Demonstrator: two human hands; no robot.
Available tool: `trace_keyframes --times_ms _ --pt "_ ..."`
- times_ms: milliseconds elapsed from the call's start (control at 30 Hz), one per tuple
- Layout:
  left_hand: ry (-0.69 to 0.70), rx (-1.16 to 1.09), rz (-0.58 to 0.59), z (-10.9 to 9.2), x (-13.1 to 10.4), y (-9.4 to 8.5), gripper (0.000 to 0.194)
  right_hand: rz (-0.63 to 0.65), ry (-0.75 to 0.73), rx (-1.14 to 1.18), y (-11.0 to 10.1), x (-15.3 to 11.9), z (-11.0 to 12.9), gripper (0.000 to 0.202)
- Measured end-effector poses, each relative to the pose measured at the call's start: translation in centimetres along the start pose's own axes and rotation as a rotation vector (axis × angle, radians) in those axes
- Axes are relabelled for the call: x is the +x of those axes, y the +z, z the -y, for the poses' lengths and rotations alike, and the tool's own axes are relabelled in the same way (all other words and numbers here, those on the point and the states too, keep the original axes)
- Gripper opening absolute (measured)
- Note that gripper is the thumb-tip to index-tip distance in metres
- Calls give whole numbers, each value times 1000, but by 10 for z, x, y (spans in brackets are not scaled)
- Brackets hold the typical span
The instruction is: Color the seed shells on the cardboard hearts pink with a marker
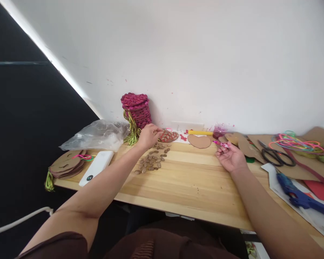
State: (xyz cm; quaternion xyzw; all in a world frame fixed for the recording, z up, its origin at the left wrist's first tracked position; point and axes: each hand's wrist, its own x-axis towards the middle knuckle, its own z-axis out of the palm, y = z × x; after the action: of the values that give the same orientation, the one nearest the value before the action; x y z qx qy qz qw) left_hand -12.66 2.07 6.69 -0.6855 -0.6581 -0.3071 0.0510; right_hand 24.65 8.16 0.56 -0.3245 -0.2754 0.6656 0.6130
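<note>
Pale wood worktop [178,190] set against a white wall [205,64]. Near its far edge, left of middle: seed-studded red piece [169,136], lying flat just beside the fingertips of the left hand [148,137]. Fingers bent, tips close together; grip on a seed or contact with the piece, cannot tell. Right hand [234,158] palm up, fingers closed on a pink-and-white tube [223,144], magenta tip pointing left toward a tan cutout [199,142]. Loose brown seeds [151,162] scattered from the left hand toward the near edge. Between red piece and cutout, red-spotted paper [183,137]; behind cutout, yellow rod [199,132]; right of rod, magenta-stained cup [219,132]. Toward right edge: black-handled scissors [272,151] and bright cords [297,143] on brown cardboard [283,171], blue glue gun [299,199] nearer the front. Toward left edge: magenta woven holder [137,112], upright by the wall; clear plastic bag [99,135]; white device [98,166]; stacked cardboard rounds [67,163] at the left corner.
</note>
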Motion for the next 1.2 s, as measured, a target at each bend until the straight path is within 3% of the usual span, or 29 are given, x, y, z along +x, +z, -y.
trace_keyframes --times_ms 133,400,633,900,1100,1200 --pt "-55 111 152 12 10 23 13 -53 66 2 5 -3 2 16" --pt "-150 305 367 21 36 37 20 -68 105 23 11 -7 3 21" --pt "-221 322 396 24 44 33 23 -59 110 22 10 -5 2 24" --pt "-234 264 462 20 42 28 53 -70 113 26 10 -6 2 19" --pt "-238 306 494 22 41 30 24 -75 108 28 12 -6 2 21" --pt "-225 319 513 22 43 30 22 -63 107 24 12 -6 2 21"
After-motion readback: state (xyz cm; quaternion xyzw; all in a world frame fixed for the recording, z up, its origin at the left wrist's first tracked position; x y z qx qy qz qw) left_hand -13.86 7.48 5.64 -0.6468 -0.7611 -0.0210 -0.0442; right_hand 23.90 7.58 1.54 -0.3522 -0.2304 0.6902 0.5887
